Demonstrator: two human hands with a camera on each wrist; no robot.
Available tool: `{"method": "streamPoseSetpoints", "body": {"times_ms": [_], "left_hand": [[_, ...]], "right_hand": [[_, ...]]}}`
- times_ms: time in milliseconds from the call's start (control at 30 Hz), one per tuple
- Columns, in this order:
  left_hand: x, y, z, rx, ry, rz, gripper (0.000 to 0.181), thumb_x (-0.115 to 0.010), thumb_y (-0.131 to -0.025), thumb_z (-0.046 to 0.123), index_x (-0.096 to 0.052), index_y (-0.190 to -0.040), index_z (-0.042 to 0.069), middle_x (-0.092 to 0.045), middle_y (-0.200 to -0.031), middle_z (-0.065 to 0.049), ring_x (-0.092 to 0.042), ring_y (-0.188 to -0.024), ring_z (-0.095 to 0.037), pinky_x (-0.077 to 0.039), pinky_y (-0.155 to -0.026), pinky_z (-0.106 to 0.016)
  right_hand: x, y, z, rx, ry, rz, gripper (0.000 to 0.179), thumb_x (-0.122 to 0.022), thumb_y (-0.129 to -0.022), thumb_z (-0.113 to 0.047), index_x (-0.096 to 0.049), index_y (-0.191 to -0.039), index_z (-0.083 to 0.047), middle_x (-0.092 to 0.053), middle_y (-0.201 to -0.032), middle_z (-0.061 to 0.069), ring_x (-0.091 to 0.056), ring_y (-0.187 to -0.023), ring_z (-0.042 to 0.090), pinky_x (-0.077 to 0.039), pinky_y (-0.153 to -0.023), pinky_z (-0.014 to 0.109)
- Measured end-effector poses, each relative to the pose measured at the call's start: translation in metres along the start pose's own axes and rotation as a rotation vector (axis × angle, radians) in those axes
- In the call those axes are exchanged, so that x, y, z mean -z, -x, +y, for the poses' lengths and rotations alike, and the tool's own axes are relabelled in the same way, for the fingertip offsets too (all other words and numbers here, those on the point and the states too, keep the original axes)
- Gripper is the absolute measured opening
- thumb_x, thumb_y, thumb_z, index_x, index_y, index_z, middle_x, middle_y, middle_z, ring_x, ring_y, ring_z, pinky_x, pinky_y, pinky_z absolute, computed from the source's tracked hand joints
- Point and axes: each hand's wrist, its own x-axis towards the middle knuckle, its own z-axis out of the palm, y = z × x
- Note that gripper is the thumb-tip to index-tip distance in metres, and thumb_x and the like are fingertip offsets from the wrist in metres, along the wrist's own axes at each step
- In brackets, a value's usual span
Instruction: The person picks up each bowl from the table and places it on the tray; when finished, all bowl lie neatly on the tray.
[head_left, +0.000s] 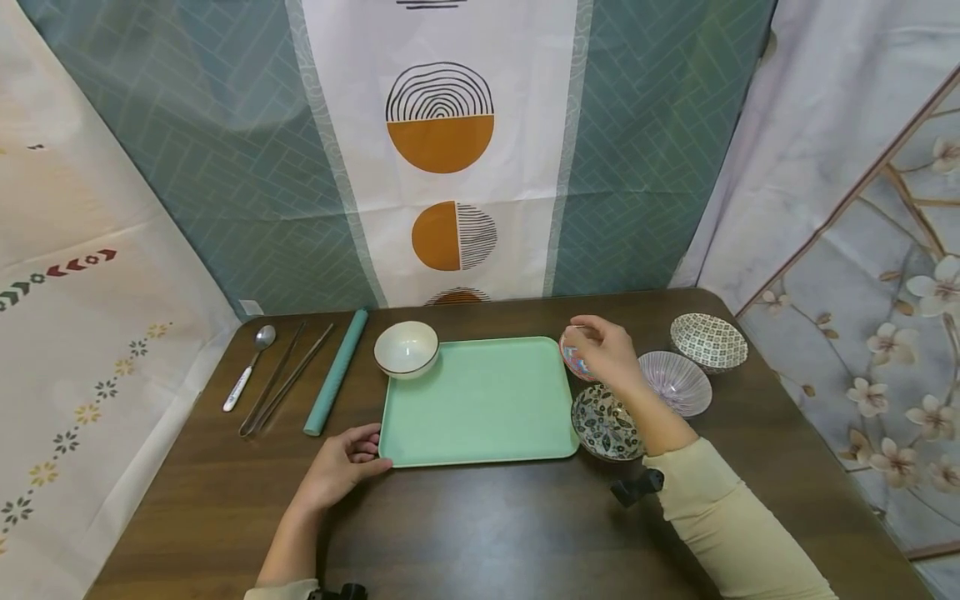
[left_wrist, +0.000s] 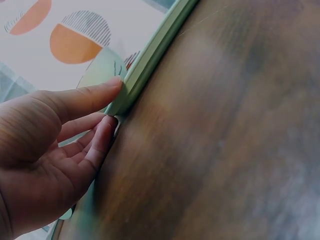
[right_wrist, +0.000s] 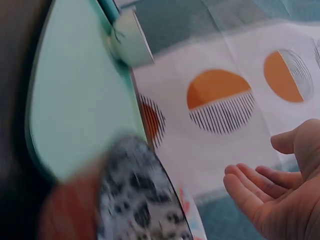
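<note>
My left hand grips the front left corner of a light green tray. In the left wrist view the thumb lies on the tray's rim and fingertips are at its underside. A white bowl with a dark rim is at the tray's back left corner. My right hand hovers over a small red and blue patterned bowl by the tray's right edge. The right wrist view shows its thumb and fingers apart, nothing between them. Below that forearm is a black-and-white floral bowl.
Farther right stand a purple striped bowl and a brown-patterned bowl. Left of the tray lie a teal roll, metal tongs and a spoon. Fabric curtains hang behind the table and along both sides.
</note>
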Motion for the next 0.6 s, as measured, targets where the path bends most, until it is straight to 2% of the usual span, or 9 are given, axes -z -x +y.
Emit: {"method": "streamPoseSetpoints", "body": {"times_ms": [100, 300, 433, 500, 600], "left_hand": [[0.0, 0.001, 0.002, 0.0, 0.009, -0.002, 0.06, -0.082, -0.083, 0.0, -0.054, -0.136, -0.012, -0.061, -0.115, -0.02, -0.06, -0.099, -0.025, -0.053, -0.078, -0.021], [0.001, 0.001, 0.002, -0.011, 0.016, -0.01, 0.061, -0.082, -0.083, -0.001, -0.054, -0.136, -0.013, -0.061, -0.115, -0.02, -0.06, -0.099, -0.025, -0.054, -0.077, -0.022], [0.001, 0.001, 0.001, -0.004, 0.026, -0.007, 0.062, -0.082, -0.082, -0.001, -0.054, -0.136, -0.013, -0.061, -0.115, -0.02, -0.06, -0.098, -0.025, -0.054, -0.077, -0.022], [0.001, 0.001, 0.0, -0.004, 0.025, -0.006, 0.062, -0.082, -0.082, -0.001, -0.054, -0.136, -0.012, -0.061, -0.114, -0.02, -0.06, -0.098, -0.025, -0.054, -0.077, -0.022], [0.001, 0.0, -0.002, -0.004, 0.016, 0.0, 0.062, -0.083, -0.082, 0.0, -0.055, -0.135, -0.012, -0.061, -0.113, -0.019, -0.061, -0.097, -0.024, -0.054, -0.077, -0.022]], "right_hand": [[0.017, 0.002, 0.005, -0.005, 0.002, 0.032, 0.049, -0.055, -0.106, -0.032, -0.05, -0.145, -0.001, -0.063, -0.128, 0.026, -0.063, -0.113, 0.045, -0.052, -0.096, 0.053], [0.049, 0.006, 0.015, -0.003, 0.021, 0.071, 0.057, -0.052, -0.106, -0.039, -0.047, -0.146, 0.002, -0.06, -0.131, 0.028, -0.062, -0.117, 0.042, -0.057, -0.09, 0.031], [0.066, 0.009, 0.02, -0.006, 0.07, 0.114, 0.058, -0.05, -0.106, -0.038, -0.047, -0.146, 0.004, -0.059, -0.132, 0.029, -0.063, -0.116, 0.039, -0.056, -0.092, 0.034], [0.074, 0.011, 0.023, -0.004, 0.103, 0.141, 0.057, -0.05, -0.107, -0.038, -0.048, -0.145, 0.005, -0.06, -0.13, 0.028, -0.068, -0.107, 0.029, -0.057, -0.087, 0.028], [0.085, 0.013, 0.03, 0.005, 0.136, 0.183, 0.056, -0.05, -0.107, -0.037, -0.05, -0.142, 0.006, -0.061, -0.126, 0.029, -0.067, -0.09, 0.005, -0.056, -0.08, 0.021]]}}
